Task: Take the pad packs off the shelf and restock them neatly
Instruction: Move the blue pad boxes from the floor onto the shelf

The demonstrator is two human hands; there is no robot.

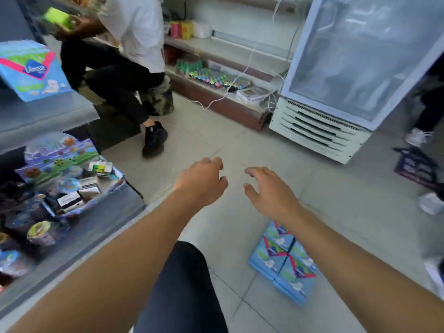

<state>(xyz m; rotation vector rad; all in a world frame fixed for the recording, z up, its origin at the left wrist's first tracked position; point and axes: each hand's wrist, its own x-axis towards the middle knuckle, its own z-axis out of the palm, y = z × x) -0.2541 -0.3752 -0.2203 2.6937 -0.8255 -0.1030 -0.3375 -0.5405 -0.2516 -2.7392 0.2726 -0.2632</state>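
I have both hands out over the floor, left hand (201, 182) and right hand (269, 191) with fingers loosely spread, holding nothing. One pad pack (33, 70) leans on the shelf (48, 114) at ten o'clock; the stacked pad packs (286, 263) lie on the floor at five o'clock.

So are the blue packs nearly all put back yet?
Not yet. Done so far: several pad packs lie stacked on the floor, so they look taken off. One pad pack stands tilted on the grey shelf; I can't tell if it was put back. In hand: nothing, as the left hand and right hand are both open over the floor. Left: putting the floor packs back neatly.
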